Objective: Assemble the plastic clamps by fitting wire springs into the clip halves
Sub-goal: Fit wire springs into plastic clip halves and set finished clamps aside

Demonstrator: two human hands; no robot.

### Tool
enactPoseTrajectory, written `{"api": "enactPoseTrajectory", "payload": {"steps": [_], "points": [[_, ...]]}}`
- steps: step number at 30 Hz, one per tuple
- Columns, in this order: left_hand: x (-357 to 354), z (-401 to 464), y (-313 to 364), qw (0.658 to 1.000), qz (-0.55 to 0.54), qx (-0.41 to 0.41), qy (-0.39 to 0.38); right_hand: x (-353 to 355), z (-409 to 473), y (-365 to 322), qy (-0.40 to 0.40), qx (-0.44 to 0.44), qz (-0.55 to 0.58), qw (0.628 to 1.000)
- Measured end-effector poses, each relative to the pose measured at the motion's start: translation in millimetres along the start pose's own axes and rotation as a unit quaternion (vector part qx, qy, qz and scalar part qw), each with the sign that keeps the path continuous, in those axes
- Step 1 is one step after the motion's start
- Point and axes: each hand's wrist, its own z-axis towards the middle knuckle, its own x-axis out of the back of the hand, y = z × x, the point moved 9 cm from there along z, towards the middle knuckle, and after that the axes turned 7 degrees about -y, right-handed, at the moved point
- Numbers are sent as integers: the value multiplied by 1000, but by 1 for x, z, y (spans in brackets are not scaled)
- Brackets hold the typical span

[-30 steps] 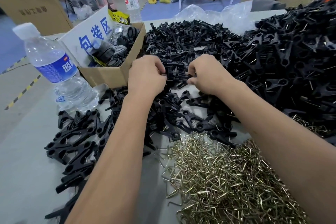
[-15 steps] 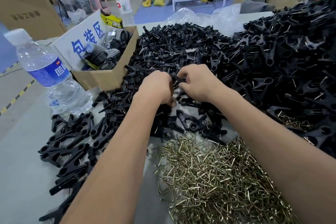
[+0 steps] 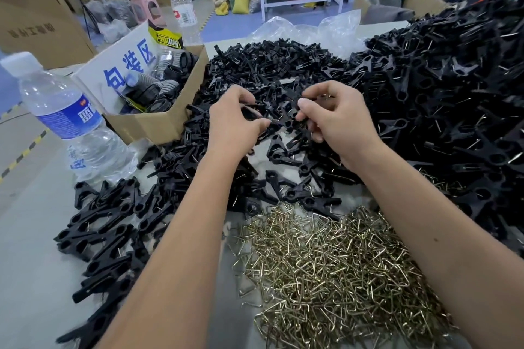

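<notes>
Hands at work above a heap of black plastic clip halves (image 3: 272, 71) on a grey surface (image 3: 31, 235). Left hand (image 3: 232, 122) curled round one black clip half (image 3: 252, 116); right hand (image 3: 337, 122) pinching another black piece, hard to make out against the pile. Loose pile of brass-coloured bent wire springs (image 3: 326, 269) nearest the viewer, between the forearms. Assembled black clamps (image 3: 102, 224) lying left, beside a clear water bottle with blue label (image 3: 65, 113) and an open cardboard box (image 3: 158, 122). Likely risks: halves mismatched or misaligned, a tensioned spring snapping loose into the pile, forearms scattering springs.
</notes>
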Motion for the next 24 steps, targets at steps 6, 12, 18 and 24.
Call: {"api": "enactPoseTrajectory", "payload": {"steps": [6,12,18,24], "points": [[-26,-36,8,969,-246,-14,-31,25,-44,2,21,7,30,999],[-53,-61,13,919,-385,-18,-80,25,-77,6,-37,12,92,995],[-47,-70,8,906,-421,-24,-44,14,-89,17,-119,-4,-93,989],[-52,-67,4,924,-377,-30,-57,-1,-92,18,-131,25,-115,984]]}}
